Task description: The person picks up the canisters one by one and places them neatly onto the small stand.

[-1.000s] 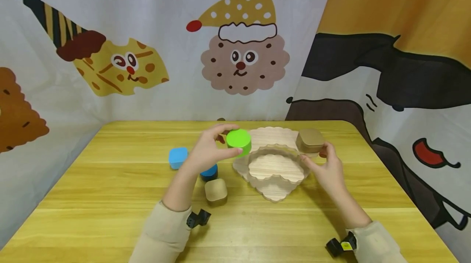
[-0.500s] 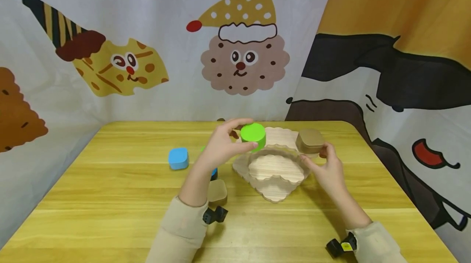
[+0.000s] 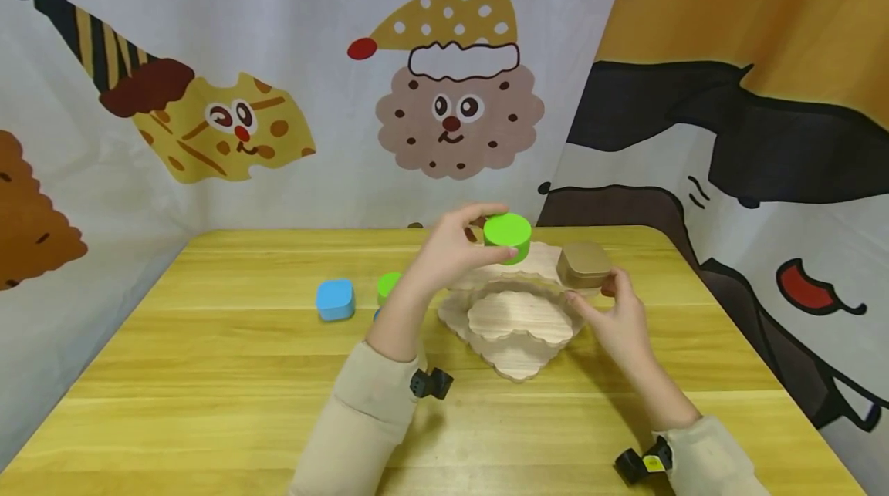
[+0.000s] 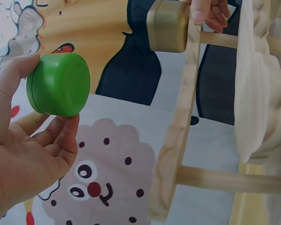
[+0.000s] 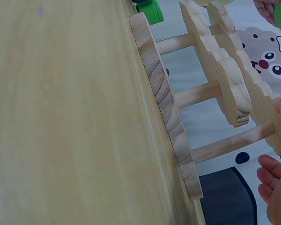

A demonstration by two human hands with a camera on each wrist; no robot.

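Where both sleeves (image 3: 361, 419) reached over the worktop (image 3: 528, 438): small wrist cameras (image 3: 432, 383) sat at the cuffs.
Right grip (image 3: 621, 318): pinched the edge of the wooden stand's (image 3: 519, 316) upper tier (image 4: 185, 108), so far as the views showed.
Stand's build: scalloped boards on dowels (image 4: 229, 180), stiff, and probably light enough to tip under an off-centre push; a board edge seemed a sound hold.
Blue block (image 3: 336, 300): rested on the worktop, left of the stand and apart from it.
Second green block (image 3: 387, 285): stood near the blue one, partly hidden by the left forearm (image 3: 401, 318).
Tan block (image 3: 585, 264): stood on the upper tier, just beside the right grip.
Left grip (image 3: 451, 249): pinched the green block (image 3: 507, 236) between thumb and fingers.
Green block's handling: raised above the upper tier, not touching it; it looked light, hard, smooth, perhaps slippery, hardly fragile, best held round its curved side, base kept free.
Curtain (image 3: 271, 10): hung behind, printed with cartoon biscuits.
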